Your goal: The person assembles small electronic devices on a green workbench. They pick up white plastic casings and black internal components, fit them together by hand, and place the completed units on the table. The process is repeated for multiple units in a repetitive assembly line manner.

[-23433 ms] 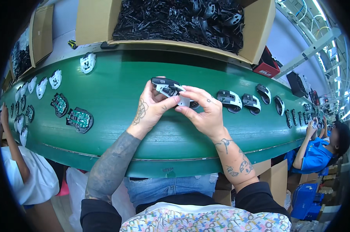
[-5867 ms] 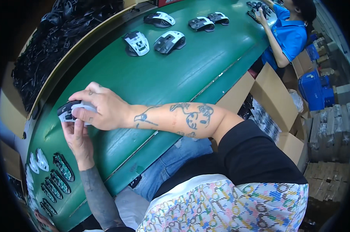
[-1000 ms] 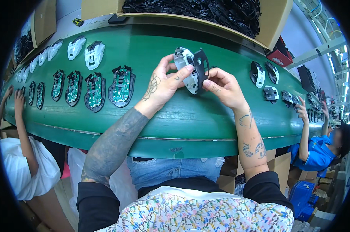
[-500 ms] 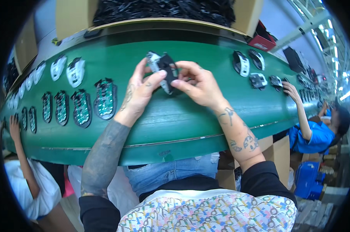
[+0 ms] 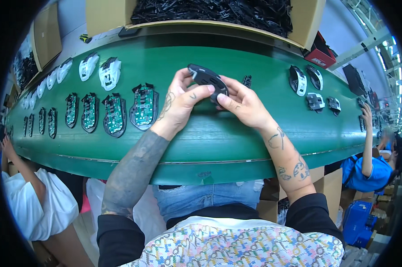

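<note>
Over the green work surface (image 5: 201,147) I hold a black, curved mouse shell (image 5: 205,76) tilted between both hands. The fingers of my left hand (image 5: 181,102) are closed round its left end, thumb pressed on the near side. My right hand (image 5: 247,104) pinches the lower right end with thumb and fingers. Its far side is hidden. To the left lie rows of mouse bases with green circuit boards, the nearest board (image 5: 144,107) beside my left forearm. Behind them stand white shells (image 5: 110,73). A small dark part (image 5: 247,81) lies just beyond my right hand.
A cardboard box (image 5: 294,40) full of black parts stands at the far edge. Black-and-white shells (image 5: 298,80) and smaller assemblies (image 5: 315,102) lie to the right, near a red box (image 5: 320,53). Co-workers reach in at left (image 5: 45,200) and right (image 5: 365,171).
The held piece has turned: its black outer face shows now, where white and black parts showed before. The view has shifted, and a small dark part shows beyond my right hand.
</note>
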Action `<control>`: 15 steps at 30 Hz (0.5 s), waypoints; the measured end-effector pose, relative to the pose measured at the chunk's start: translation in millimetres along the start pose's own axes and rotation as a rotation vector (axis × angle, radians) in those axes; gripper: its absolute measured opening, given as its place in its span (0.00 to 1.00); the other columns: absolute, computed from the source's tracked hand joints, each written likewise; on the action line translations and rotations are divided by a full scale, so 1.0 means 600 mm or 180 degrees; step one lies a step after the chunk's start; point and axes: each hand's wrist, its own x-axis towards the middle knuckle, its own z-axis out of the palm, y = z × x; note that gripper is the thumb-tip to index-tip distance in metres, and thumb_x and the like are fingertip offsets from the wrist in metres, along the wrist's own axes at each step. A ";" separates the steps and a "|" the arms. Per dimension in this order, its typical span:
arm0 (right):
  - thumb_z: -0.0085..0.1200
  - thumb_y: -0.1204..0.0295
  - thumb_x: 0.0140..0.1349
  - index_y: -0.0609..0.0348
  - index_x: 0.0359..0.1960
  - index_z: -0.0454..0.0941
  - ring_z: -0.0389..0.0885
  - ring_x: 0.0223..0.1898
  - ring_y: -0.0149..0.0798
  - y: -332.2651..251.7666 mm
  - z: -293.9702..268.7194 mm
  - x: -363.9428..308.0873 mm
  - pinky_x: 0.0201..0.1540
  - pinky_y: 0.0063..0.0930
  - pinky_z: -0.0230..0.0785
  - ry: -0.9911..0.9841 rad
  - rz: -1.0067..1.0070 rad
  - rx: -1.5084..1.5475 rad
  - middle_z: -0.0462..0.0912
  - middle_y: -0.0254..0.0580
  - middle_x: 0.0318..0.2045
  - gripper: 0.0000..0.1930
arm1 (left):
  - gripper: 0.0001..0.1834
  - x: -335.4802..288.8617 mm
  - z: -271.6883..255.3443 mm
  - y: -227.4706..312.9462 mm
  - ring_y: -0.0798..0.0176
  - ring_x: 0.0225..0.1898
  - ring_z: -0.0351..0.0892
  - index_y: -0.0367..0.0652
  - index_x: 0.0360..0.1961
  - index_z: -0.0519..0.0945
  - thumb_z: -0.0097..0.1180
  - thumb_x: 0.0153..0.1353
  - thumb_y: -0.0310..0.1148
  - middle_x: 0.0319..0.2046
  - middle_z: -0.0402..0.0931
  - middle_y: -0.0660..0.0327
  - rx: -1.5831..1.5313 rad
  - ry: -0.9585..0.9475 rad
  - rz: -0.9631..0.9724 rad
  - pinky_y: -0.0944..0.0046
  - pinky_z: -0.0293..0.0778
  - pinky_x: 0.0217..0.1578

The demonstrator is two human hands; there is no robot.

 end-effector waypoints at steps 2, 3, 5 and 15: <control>0.60 0.68 0.60 0.70 0.57 0.67 0.78 0.45 0.32 -0.002 0.002 0.001 0.49 0.24 0.71 -0.0151 0.0192 0.0410 0.79 0.45 0.46 0.27 | 0.33 -0.004 -0.005 0.014 0.61 0.50 0.75 0.32 0.55 0.62 0.66 0.50 0.27 0.48 0.71 0.51 0.0374 -0.0069 0.0129 0.63 0.73 0.49; 0.60 0.68 0.60 0.70 0.57 0.67 0.78 0.45 0.32 -0.004 0.000 0.001 0.50 0.24 0.71 -0.0192 0.0356 0.0405 0.79 0.45 0.46 0.27 | 0.33 -0.008 -0.007 0.017 0.60 0.49 0.76 0.32 0.54 0.62 0.66 0.50 0.28 0.47 0.72 0.51 0.0547 -0.0099 0.0179 0.64 0.74 0.48; 0.61 0.69 0.59 0.70 0.56 0.69 0.78 0.45 0.31 -0.007 0.001 0.001 0.50 0.23 0.70 -0.0165 0.0553 0.0429 0.79 0.44 0.46 0.26 | 0.32 -0.004 -0.013 0.015 0.60 0.48 0.77 0.31 0.53 0.63 0.66 0.51 0.28 0.46 0.73 0.51 0.0632 -0.0082 0.0203 0.65 0.75 0.47; 0.66 0.72 0.53 0.69 0.58 0.67 0.78 0.43 0.30 -0.022 -0.015 0.009 0.47 0.23 0.73 -0.0398 0.0395 0.0615 0.79 0.43 0.45 0.31 | 0.24 0.012 -0.023 0.018 0.68 0.47 0.74 0.38 0.47 0.75 0.61 0.59 0.46 0.43 0.77 0.61 0.0369 -0.0188 0.0271 0.68 0.67 0.52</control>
